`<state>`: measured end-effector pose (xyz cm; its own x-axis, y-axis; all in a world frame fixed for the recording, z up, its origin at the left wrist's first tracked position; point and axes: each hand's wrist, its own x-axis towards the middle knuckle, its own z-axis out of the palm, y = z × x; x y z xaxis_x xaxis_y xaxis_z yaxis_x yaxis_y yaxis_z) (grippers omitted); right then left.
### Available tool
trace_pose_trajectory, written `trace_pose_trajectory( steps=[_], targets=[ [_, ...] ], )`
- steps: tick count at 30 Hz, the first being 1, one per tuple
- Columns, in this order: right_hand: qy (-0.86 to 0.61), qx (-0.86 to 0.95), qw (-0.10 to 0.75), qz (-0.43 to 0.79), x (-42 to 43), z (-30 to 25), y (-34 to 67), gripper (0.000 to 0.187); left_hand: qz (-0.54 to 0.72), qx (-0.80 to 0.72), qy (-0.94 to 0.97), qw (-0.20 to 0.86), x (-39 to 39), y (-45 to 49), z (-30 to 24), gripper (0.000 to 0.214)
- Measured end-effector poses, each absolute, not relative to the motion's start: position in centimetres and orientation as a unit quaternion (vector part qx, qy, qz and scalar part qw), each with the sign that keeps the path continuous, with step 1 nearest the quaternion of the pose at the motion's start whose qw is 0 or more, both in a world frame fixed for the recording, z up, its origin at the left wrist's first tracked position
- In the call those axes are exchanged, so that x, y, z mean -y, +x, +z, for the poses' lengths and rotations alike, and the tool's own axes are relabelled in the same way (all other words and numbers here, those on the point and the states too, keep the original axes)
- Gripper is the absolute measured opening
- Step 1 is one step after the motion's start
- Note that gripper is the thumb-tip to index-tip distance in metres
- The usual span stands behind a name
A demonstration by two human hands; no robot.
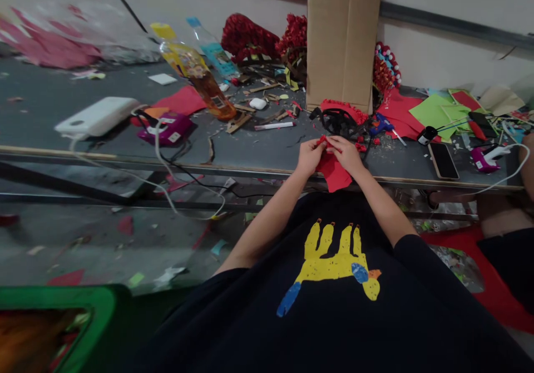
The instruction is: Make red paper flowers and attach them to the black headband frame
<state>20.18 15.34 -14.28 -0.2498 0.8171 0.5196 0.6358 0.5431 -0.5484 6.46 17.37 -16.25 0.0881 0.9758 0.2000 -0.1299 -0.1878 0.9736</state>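
Both my hands meet at the near edge of the grey worktable (250,153). My left hand (309,155) and my right hand (347,153) pinch the top of a red sheet of paper or foam (335,173), which hangs down over the table edge toward my lap. Fingers of both hands are closed on its upper edge. Small red bits (362,142) lie on the table just right of my right hand, and a tangle of black strips (339,121) sits just behind my hands.
A cardboard piece (342,39) stands upright behind. Two bottles (196,69), a white power bank (98,116), a purple glue gun (167,129), a phone (443,160), and green and red sheets (436,111) litter the table. Another person's arm (529,164) and a red stool (479,261) are right.
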Motion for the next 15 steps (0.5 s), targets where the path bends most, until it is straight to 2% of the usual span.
trace_pose_trajectory(
  steps=[4, 6, 10, 15],
  targets=[
    [-0.529, 0.783, 0.326, 0.028, -14.6, -14.1, 19.8, 0.029, 0.507, -0.44, 0.623, 0.403, -16.7, 6.6, -15.8, 0.026],
    [-0.548, 0.771, 0.324, 0.0, -14.4, -14.1, 19.7, 0.028, 0.491, -0.452, 0.639, 0.383, -16.3, 6.6, -15.6, 0.032],
    [-0.548, 0.734, 0.401, 0.015, -14.6, -14.1, 20.2, 0.031, 0.492, -0.417, 0.591, 0.484, -16.1, 6.7, -15.3, 0.048],
    [-0.525, 0.723, 0.446, 0.044, -14.6, -14.0, 20.7, 0.032, 0.483, -0.376, 0.545, 0.573, -16.2, 6.4, -14.7, 0.046]
  ],
)
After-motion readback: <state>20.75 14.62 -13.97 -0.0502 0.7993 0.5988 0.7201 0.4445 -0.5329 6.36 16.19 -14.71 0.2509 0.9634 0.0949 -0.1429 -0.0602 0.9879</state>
